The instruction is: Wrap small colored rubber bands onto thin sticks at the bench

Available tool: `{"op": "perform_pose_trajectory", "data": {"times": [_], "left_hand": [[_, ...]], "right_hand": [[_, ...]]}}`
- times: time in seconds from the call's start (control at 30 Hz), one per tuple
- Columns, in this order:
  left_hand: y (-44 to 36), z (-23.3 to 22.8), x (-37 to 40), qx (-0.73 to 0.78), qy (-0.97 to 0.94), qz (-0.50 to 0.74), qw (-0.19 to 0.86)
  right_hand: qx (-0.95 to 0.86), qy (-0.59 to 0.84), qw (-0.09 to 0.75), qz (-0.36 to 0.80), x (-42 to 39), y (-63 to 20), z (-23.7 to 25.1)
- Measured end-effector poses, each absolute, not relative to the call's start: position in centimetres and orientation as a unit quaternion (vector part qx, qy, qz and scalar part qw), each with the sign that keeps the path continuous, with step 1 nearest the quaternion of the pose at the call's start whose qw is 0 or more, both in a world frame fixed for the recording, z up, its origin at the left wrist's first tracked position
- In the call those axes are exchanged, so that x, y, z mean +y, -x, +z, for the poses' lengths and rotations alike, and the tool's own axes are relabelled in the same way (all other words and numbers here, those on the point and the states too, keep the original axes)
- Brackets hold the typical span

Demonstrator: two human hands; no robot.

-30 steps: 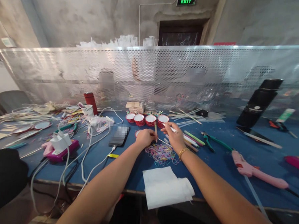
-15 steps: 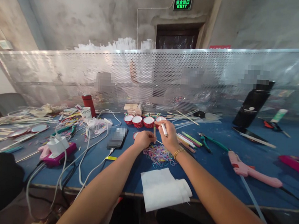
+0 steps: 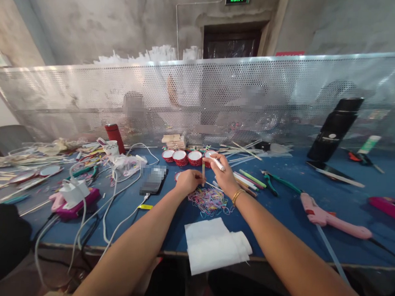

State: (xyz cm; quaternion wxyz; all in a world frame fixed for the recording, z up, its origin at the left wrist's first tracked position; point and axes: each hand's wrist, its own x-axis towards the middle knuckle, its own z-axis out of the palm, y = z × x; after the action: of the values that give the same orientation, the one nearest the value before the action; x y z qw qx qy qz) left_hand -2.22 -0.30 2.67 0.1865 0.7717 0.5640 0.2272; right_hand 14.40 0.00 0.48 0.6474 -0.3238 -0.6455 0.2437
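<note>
My left hand (image 3: pixel 187 182) is closed, its fingertips pinching the lower part of a short flat wooden stick (image 3: pixel 203 168) held upright. My right hand (image 3: pixel 226 176), just to the right, is closed round a white marker pen (image 3: pixel 218 163) that slants across the fingers. The fingers of this hand are near the top of the stick; whether they touch it I cannot tell. Below both hands lies a tangled heap of coloured rubber bands (image 3: pixel 209 201). Several small red drum-like rounds with white tops (image 3: pixel 179 157) stand behind the hands.
Several coloured markers (image 3: pixel 248 180) lie right of my right hand, then green-handled pliers (image 3: pixel 275 183) and a pink glue gun (image 3: pixel 333 219). White cloth (image 3: pixel 215 248) hangs over the table's front edge. A phone (image 3: pixel 154 181) and white cables lie to the left. A perforated metal screen (image 3: pixel 200 95) stands behind.
The view has tipped slightly downward. My right hand's fingers have shifted a little, and the marker now lies at a flatter slant. My left hand keeps its pinch on the stick.
</note>
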Motion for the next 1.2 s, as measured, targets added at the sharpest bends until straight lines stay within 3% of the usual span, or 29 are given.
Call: {"op": "perform_pose_trajectory", "data": {"times": [0.3,0.67,0.87,1.03,1.2], "left_hand": [[1.9,2.9,-1.0,0.574,-0.786,0.195,0.122],[1.6,6.0,-2.0,0.578,-0.801,0.136,0.071],[5.5,7.3,-3.7,0.567,-0.797,0.196,0.066],[10.9,8.5,-4.3,0.654,-0.700,0.281,0.059],[8.4,6.9,-4.9,0.610,-0.738,0.271,0.106]], "right_hand": [[-0.617,0.315,0.656,0.300,-0.5,-14.4,0.6],[-0.616,0.319,0.665,0.277,-0.5,-14.4,0.8],[-0.623,0.317,0.668,0.254,0.0,-14.6,0.4],[-0.632,0.317,0.666,0.239,0.3,-14.4,0.3],[-0.626,0.325,0.666,0.244,0.0,-14.2,0.5]]}}
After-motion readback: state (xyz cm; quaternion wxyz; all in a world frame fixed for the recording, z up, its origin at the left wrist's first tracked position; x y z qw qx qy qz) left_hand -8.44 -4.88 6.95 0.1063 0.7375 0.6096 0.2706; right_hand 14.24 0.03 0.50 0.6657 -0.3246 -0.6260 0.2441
